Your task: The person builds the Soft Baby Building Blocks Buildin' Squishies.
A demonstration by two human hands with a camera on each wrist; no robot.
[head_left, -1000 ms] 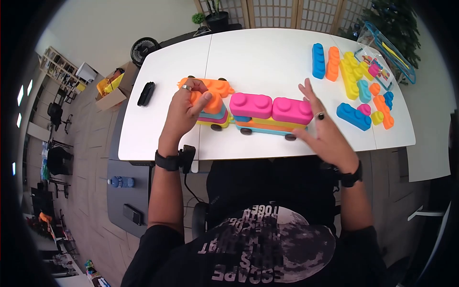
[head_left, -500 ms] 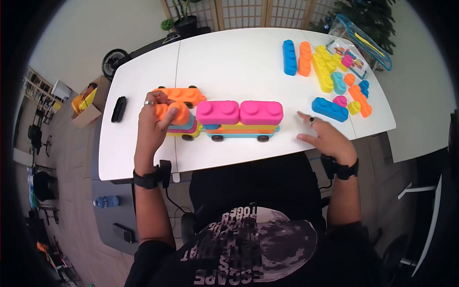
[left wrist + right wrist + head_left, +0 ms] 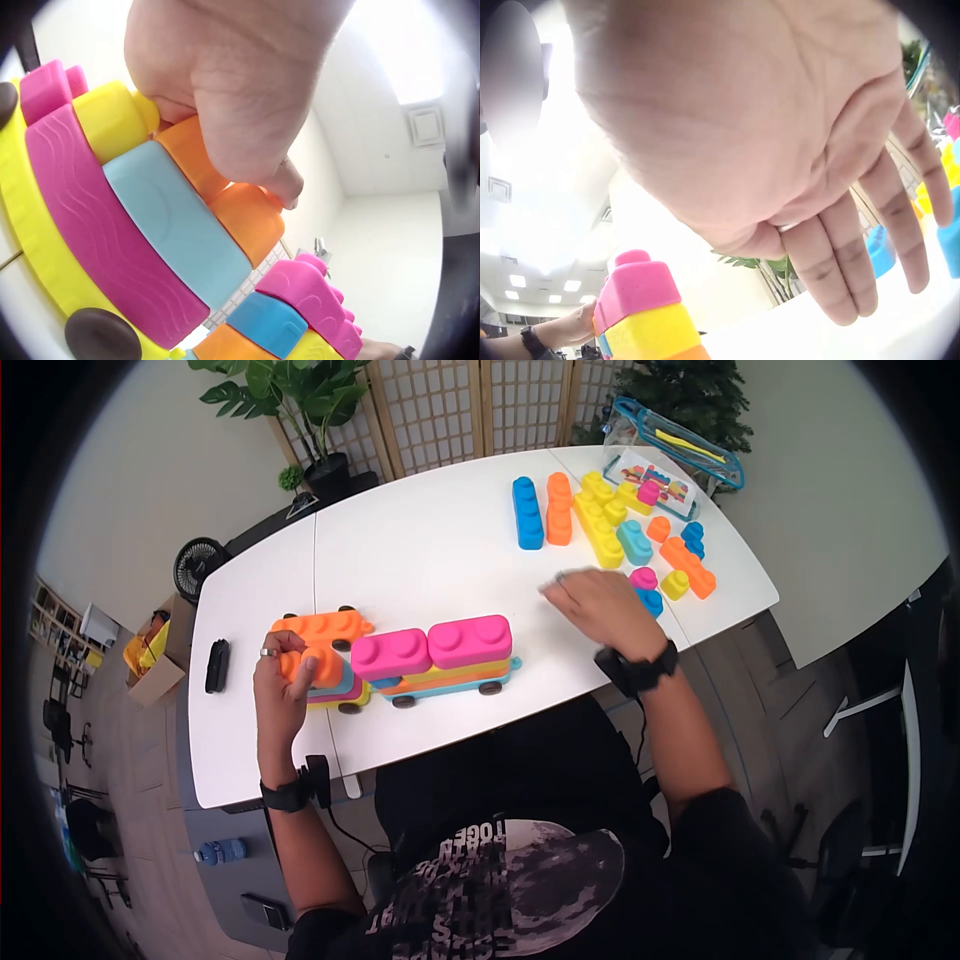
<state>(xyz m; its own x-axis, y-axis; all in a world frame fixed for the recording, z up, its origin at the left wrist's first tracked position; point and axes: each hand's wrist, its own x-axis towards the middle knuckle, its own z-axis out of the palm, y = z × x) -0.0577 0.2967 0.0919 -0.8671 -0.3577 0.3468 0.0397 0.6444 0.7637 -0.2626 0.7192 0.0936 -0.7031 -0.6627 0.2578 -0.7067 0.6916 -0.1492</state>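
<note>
At the left, we see the left hand (image 3: 280, 685) curled round orange blocks (image 3: 322, 665) atop the yellow-based car (image 3: 112, 225). An orange wagon (image 3: 325, 628) lies just beyond. Rightward, we find the pink-topped wagon (image 3: 445, 675), then the right hand (image 3: 605, 610), fingers extended and partly spread, holding nothing, near loose blocks (image 3: 598, 532) at the far right.
</note>
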